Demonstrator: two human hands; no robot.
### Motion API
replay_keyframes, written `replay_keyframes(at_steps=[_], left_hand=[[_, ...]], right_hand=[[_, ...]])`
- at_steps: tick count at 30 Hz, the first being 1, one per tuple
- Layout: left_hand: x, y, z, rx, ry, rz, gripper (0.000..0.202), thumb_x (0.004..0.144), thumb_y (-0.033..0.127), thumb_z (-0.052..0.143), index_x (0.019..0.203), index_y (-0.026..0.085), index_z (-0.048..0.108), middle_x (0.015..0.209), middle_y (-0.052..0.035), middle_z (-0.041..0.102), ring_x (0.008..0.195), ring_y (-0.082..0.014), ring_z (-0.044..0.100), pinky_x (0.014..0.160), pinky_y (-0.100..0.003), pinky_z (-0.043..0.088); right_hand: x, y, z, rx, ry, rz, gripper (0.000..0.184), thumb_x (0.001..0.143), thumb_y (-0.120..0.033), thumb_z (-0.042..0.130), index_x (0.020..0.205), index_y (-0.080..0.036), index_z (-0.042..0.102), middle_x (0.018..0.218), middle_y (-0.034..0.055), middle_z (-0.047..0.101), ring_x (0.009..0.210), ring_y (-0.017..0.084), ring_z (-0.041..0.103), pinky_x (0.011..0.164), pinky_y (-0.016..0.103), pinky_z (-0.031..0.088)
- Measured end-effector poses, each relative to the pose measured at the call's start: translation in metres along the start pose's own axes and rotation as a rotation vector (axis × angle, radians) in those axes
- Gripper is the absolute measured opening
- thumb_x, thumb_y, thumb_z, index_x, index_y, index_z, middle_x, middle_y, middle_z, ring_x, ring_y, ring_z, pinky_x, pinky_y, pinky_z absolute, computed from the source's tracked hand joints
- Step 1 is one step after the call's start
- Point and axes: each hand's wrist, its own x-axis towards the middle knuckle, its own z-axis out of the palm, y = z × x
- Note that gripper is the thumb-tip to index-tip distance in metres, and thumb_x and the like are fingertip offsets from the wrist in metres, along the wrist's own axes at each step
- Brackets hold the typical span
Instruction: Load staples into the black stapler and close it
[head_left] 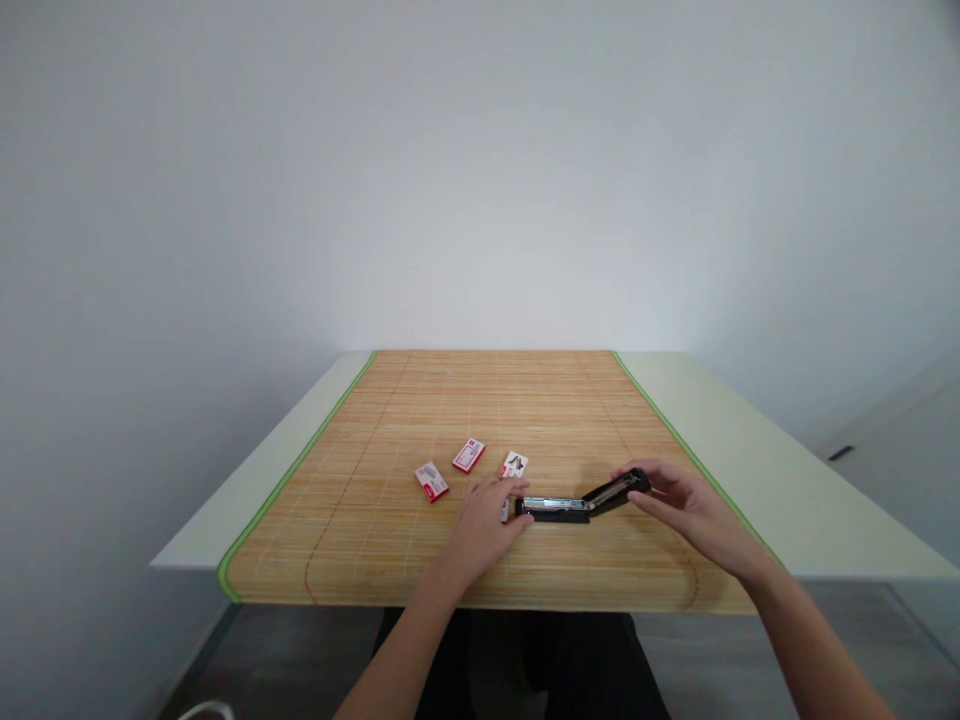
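Note:
A black stapler (570, 503) lies swung open on a bamboo mat (480, 420), its metal staple channel showing. My left hand (487, 520) rests on the stapler's left end, fingers curled over the base. My right hand (679, 505) grips the raised top arm at the right end. Three small red-and-white staple boxes lie just beyond: one (431, 481) at the left, one (469, 455) in the middle, one (514, 465) nearest my left hand.
The mat has a green border and covers the middle of a pale table (787, 450), set against a plain white wall. The table's front edge is near my body; grey floor shows below it.

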Motion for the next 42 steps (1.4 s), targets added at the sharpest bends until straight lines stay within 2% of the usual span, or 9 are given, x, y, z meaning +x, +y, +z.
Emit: replay_keyframes(at_steps=[8, 12, 16, 19, 22, 24, 27, 35, 42], left_hand=[[-0.002, -0.003, 0.000, 0.018, 0.011, 0.016, 0.047, 0.081, 0.026, 0.079, 0.126, 0.032, 0.066, 0.120, -0.0005, 0.073, 0.119, -0.0260, 0.062, 0.107, -0.044, 0.040], [0.000, 0.003, -0.001, 0.062, -0.004, -0.002, 0.050, 0.081, 0.028, 0.078, 0.129, 0.030, 0.065, 0.117, -0.0025, 0.074, 0.119, -0.0284, 0.061, 0.107, -0.047, 0.040], [-0.009, 0.009, -0.010, 0.137, 0.026, 0.037, 0.057, 0.079, 0.031, 0.081, 0.133, 0.031, 0.063, 0.130, -0.0025, 0.068, 0.124, -0.0286, 0.057, 0.110, -0.047, 0.039], [-0.024, 0.003, -0.025, 0.195, 0.054, 0.026, 0.053, 0.081, 0.033, 0.079, 0.132, 0.032, 0.062, 0.136, -0.0031, 0.063, 0.129, -0.0294, 0.053, 0.113, -0.047, 0.038], [-0.038, -0.009, -0.042, 0.225, 0.043, -0.028, 0.049, 0.083, 0.035, 0.077, 0.130, 0.033, 0.063, 0.133, -0.0049, 0.062, 0.126, -0.0302, 0.054, 0.110, -0.047, 0.040], [-0.042, -0.016, -0.049, 0.204, 0.003, -0.040, 0.041, 0.085, 0.036, 0.075, 0.125, 0.032, 0.066, 0.127, -0.0047, 0.064, 0.120, -0.0288, 0.056, 0.106, -0.045, 0.043], [-0.043, -0.018, -0.052, 0.150, -0.076, -0.004, 0.030, 0.085, 0.036, 0.076, 0.114, 0.031, 0.069, 0.116, -0.0032, 0.067, 0.111, -0.0262, 0.059, 0.099, -0.040, 0.045], [-0.036, -0.011, -0.042, 0.053, -0.181, 0.062, 0.037, 0.080, 0.045, 0.082, 0.111, 0.028, 0.069, 0.111, -0.0015, 0.068, 0.108, -0.0251, 0.056, 0.097, -0.038, 0.041], [-0.030, -0.006, -0.029, 0.004, -0.183, 0.098, 0.039, 0.077, 0.041, 0.086, 0.109, 0.029, 0.068, 0.109, 0.0012, 0.068, 0.108, -0.0235, 0.056, 0.095, -0.035, 0.039]], right_hand=[[-0.021, 0.038, -0.013, -0.028, 0.065, 0.127, 0.061, 0.075, -0.067, 0.080, 0.117, -0.024, 0.073, 0.113, 0.0128, 0.076, 0.105, 0.035, 0.071, 0.094, 0.050, 0.058], [-0.021, 0.038, -0.014, -0.039, 0.078, 0.111, 0.062, 0.075, -0.067, 0.079, 0.122, -0.026, 0.072, 0.124, 0.0115, 0.073, 0.116, 0.035, 0.068, 0.104, 0.052, 0.053], [-0.032, 0.028, -0.007, -0.210, 0.375, -0.018, 0.057, 0.081, -0.062, 0.075, 0.128, -0.030, 0.069, 0.136, 0.0082, 0.066, 0.128, 0.034, 0.059, 0.116, 0.053, 0.041], [-0.045, 0.014, 0.027, -0.248, 0.555, -0.064, 0.039, 0.089, -0.058, 0.067, 0.115, -0.029, 0.073, 0.124, 0.0086, 0.070, 0.114, 0.031, 0.064, 0.107, 0.050, 0.047], [-0.053, -0.003, 0.083, 0.073, 0.207, 0.131, 0.041, 0.091, -0.058, 0.066, 0.115, -0.026, 0.072, 0.095, 0.0076, 0.073, 0.069, 0.020, 0.064, 0.065, 0.033, 0.055], [-0.054, -0.012, 0.119, 0.422, -0.047, 0.349, 0.049, 0.091, -0.060, 0.063, 0.124, -0.023, 0.068, 0.075, 0.0023, 0.068, 0.046, 0.011, 0.048, 0.044, 0.024, 0.041], [-0.053, -0.016, 0.150, 0.821, -0.236, 0.591, 0.043, 0.095, -0.053, 0.061, 0.126, -0.023, 0.066, 0.066, -0.0031, 0.058, 0.039, 0.005, 0.033, 0.037, 0.016, 0.023], [-0.037, 0.003, 0.129, 1.235, -0.437, 0.681, 0.030, 0.101, -0.035, 0.053, 0.119, -0.013, 0.063, 0.063, -0.0063, 0.048, 0.036, 0.002, 0.022, 0.032, 0.014, 0.020], [-0.023, 0.008, 0.125, 1.443, -0.536, 0.743, 0.021, 0.100, -0.030, 0.055, 0.090, -0.011, 0.057, 0.064, -0.0073, 0.045, 0.037, 0.000, 0.022, 0.031, 0.011, 0.022]])
